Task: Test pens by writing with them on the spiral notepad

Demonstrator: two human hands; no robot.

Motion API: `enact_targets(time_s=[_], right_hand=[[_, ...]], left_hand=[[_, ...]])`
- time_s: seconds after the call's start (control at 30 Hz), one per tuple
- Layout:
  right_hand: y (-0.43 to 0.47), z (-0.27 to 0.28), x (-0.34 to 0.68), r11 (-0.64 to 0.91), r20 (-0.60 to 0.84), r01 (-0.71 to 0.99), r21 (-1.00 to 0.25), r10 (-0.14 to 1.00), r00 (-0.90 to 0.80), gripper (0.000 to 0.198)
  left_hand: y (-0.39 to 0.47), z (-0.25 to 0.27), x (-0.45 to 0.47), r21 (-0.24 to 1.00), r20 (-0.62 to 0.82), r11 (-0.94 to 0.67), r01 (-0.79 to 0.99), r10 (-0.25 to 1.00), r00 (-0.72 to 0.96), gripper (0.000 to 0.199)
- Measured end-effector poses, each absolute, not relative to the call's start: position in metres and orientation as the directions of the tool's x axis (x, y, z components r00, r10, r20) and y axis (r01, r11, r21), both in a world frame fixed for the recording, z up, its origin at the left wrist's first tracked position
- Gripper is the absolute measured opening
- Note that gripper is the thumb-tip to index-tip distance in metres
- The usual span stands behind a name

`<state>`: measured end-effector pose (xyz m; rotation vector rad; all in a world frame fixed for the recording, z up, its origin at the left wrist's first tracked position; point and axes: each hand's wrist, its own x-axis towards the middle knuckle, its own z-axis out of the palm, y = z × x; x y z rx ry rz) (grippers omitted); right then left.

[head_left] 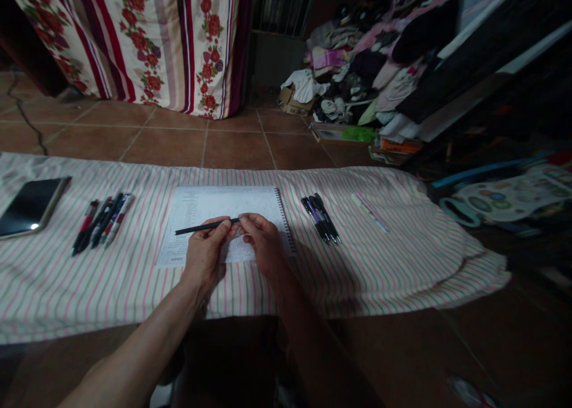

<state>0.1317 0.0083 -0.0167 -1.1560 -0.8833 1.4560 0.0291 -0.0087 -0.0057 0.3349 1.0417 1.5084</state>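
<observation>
A slim black pen [203,227] is held level above an open spiral notebook [223,199] with printed or written pages. My left hand [208,244] pinches it near its middle, fingers closed. At the pen's right end, my right hand [261,235] also has thumb and fingers closed on it; that end is partly hidden by the fingers. Right of the notebook lies a group of several pens [320,218], dark and purple. On the left rests another bundle of pens [102,223] in red, black, blue and white.
A striped cloth [393,265] covers the low table. A dark-screened phone [33,205] lies at far left, and a thin pastel pen-like stick [370,212] at right. Beyond stand a floral curtain [170,44] and heaped clothes [357,68] on the tiled floor [161,137].
</observation>
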Motion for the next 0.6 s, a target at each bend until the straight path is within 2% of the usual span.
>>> enact_targets(time_s=[0.13, 0.23, 0.37, 0.5, 0.6], right_hand=[[0.006, -0.011, 0.1321, -0.24, -0.237, -0.332, -0.912, 0.97, -0.051, 0.036], [0.0061, -0.011, 0.1305, -0.247, -0.247, -0.273, -0.93, 0.968, -0.036, 0.029], [0.0078, -0.0161, 0.1279, -0.182, -0.186, -0.146, -0.973, 0.982, 0.017, 0.027], [0.007, -0.0164, 0.1278, -0.162, -0.165, -0.169, -0.972, 0.986, 0.005, 0.023], [0.0055, -0.0135, 0.1278, -0.193, -0.196, -0.217, -0.957, 0.981, -0.009, 0.027]], left_hand=[[-0.0085, -0.0049, 0.0277, 0.745, -0.357, 0.11, -0.658, 0.899, -0.253, 0.014], [-0.009, -0.0056, 0.027, 0.748, -0.36, 0.123, -0.652, 0.901, -0.244, 0.015], [-0.009, -0.0063, 0.0263, 0.753, -0.358, 0.124, -0.647, 0.902, -0.243, 0.015], [-0.0079, -0.0048, 0.0244, 0.749, -0.361, 0.112, -0.653, 0.896, -0.26, 0.017], [-0.008, -0.0032, 0.0236, 0.754, -0.353, 0.112, -0.647, 0.9, -0.255, 0.017]])
